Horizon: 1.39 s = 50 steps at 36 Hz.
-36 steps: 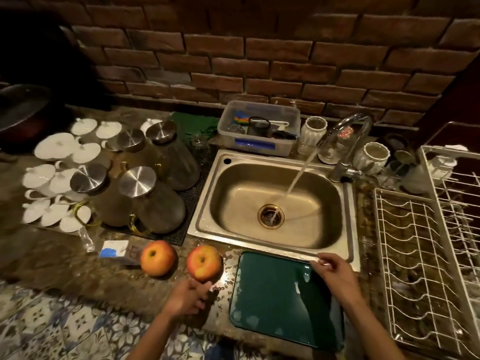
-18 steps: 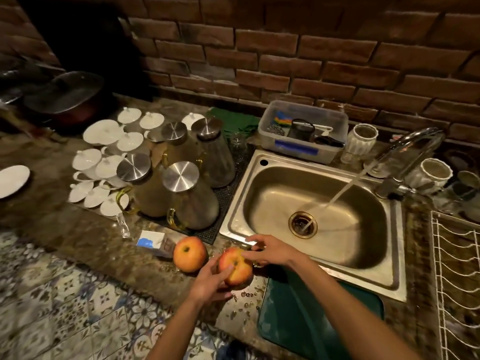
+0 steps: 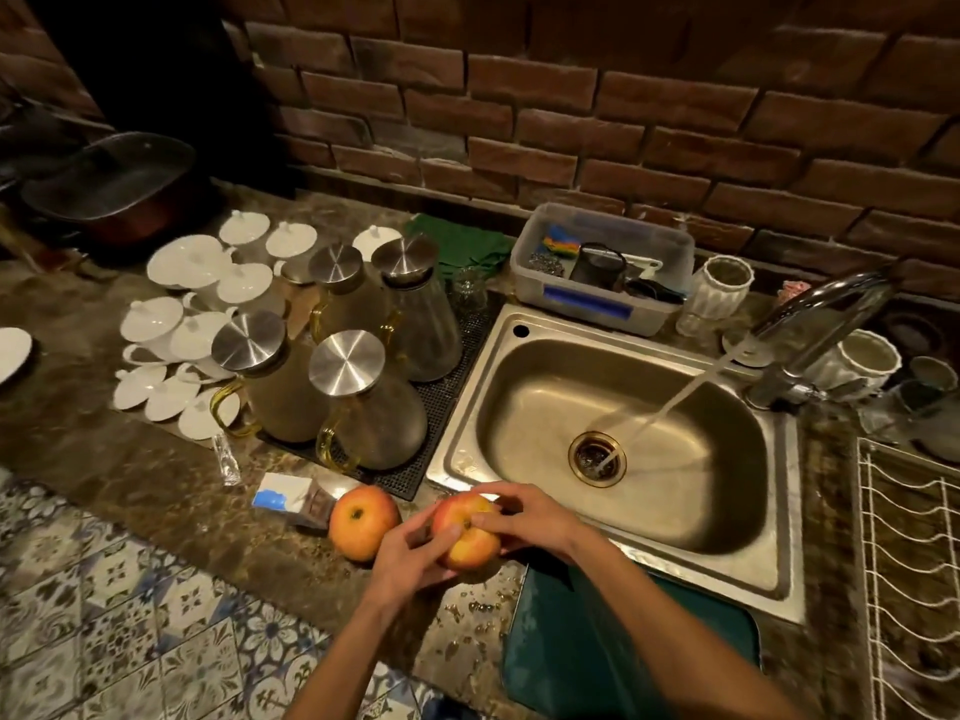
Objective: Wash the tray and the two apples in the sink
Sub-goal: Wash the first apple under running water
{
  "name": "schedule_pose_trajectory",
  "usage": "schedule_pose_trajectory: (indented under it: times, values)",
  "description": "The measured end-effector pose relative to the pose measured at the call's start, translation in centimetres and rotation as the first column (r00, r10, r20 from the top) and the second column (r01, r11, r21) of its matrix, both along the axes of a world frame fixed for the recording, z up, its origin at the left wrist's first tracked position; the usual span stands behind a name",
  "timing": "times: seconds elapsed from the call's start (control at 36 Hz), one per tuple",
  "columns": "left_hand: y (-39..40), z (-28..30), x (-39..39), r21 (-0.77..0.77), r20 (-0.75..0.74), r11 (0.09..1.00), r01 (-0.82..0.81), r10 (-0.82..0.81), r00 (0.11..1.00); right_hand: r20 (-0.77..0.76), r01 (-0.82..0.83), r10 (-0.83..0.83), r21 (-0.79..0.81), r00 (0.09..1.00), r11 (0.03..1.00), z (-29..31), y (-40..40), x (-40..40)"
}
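Both hands, left hand [image 3: 410, 556] and right hand [image 3: 535, 519], are forming a closed grip round one apple [image 3: 465, 532] over the desk [image 3: 156, 491] beside the sink [image 3: 769, 558]; second apple [image 3: 361, 522] and green tray [image 3: 722, 628] are lying unwashed, water [image 3: 670, 402] is running, so washing is barely starting

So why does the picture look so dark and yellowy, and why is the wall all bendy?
Head view: dim warm light tints everything orange, the far left corner sinks into black; the sink rim and the round metal lids catch bright glare; the wide lens bows the brick wall; the faucet looks smeared; both hands hold one apple, still fairly sharp.
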<state>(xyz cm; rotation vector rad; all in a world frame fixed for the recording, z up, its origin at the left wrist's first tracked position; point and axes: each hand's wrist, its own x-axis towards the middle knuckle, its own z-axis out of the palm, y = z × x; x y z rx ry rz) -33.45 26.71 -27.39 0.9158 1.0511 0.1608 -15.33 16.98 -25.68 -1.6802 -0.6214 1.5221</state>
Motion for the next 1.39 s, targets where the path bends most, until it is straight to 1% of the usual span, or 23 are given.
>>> schedule_pose_trajectory:
  times: [0.14, 0.22, 0.28, 0.42, 0.5, 0.61, 0.69, 0.75, 0.94, 1.03, 1.14, 1.19, 1.31, 1.39]
  values:
    - [0.5, 2.6, 3.3, 0.076, 0.061, 0.993, 0.09, -0.094, 0.994, -0.035, 0.107, -0.104, 0.088, 0.994, 0.99, 2.1, -1.1, 3.0]
    - [0.4, 3.9, 6.1, 0.092, 0.084, 0.989, 0.118, -0.126, 0.988, 0.062, 0.13, -0.138, 0.127, 0.988, 0.983, 3.0, -2.3, 5.3]
    - [0.1, 4.5, 8.3, 0.106, 0.081, 0.983, 0.147, -0.156, 0.984, 0.064, 0.154, -0.165, 0.147, 0.984, 0.977, 3.1, -3.2, 6.8]
    - [-1.1, 5.0, 13.5, 0.129, 0.065, 0.956, 0.262, -0.271, 0.96, -0.082, 0.322, -0.312, 0.184, 0.947, 0.929, 2.9, -6.1, 9.9]
    - [-2.3, 4.8, 16.4, 0.108, 0.07, 0.95, 0.294, -0.302, 0.951, -0.185, 0.455, -0.425, 0.172, 0.886, 0.874, 1.8, -7.9, 11.3]
    - [-3.7, 4.1, 19.6, 0.092, 0.076, 0.94, 0.329, -0.336, 0.939, -0.321, 0.58, -0.519, 0.129, 0.792, 0.805, -0.3, -9.7, 13.0]
    - [-4.1, 3.3, 21.8, 0.062, 0.064, 0.931, 0.361, -0.365, 0.929, -0.373, 0.651, -0.579, 0.098, 0.725, 0.752, -1.5, -10.6, 14.1]
    - [-4.2, 2.6, 23.0, 0.047, 0.043, 0.922, 0.384, -0.386, 0.922, -0.381, 0.674, -0.602, 0.084, 0.702, 0.734, -2.0, -11.0, 14.8]
    - [-4.2, 0.6, 26.6, 0.016, 0.042, 0.911, 0.412, -0.412, 0.91, -0.429, 0.746, -0.659, 0.056, 0.618, 0.663, -3.4, -10.6, 17.2]
    - [-4.2, 0.3, 27.9, 0.017, 0.06, 0.907, 0.422, -0.422, 0.905, -0.444, 0.752, -0.659, 0.054, 0.608, 0.657, -3.9, -10.4, 18.2]
    - [-4.1, -0.3, 29.4, 0.033, 0.046, 0.9, 0.434, -0.435, 0.899, -0.451, 0.779, -0.683, 0.044, 0.574, 0.626, -4.5, -10.3, 19.1]
    - [-4.1, -0.7, 30.0, 0.042, 0.04, 0.894, 0.447, -0.449, 0.893, -0.449, 0.779, -0.683, 0.047, 0.576, 0.625, -4.8, -10.4, 19.5]
    - [-4.3, -1.3, 30.7, 0.064, 0.039, 0.869, 0.491, -0.494, 0.869, -0.422, 0.755, -0.676, 0.03, 0.604, 0.655, -5.7, -10.3, 20.0]
    - [-4.5, -1.4, 30.7, 0.079, 0.041, 0.868, 0.491, -0.495, 0.868, -0.428, 0.757, -0.681, 0.013, 0.594, 0.653, -6.1, -10.3, 20.2]
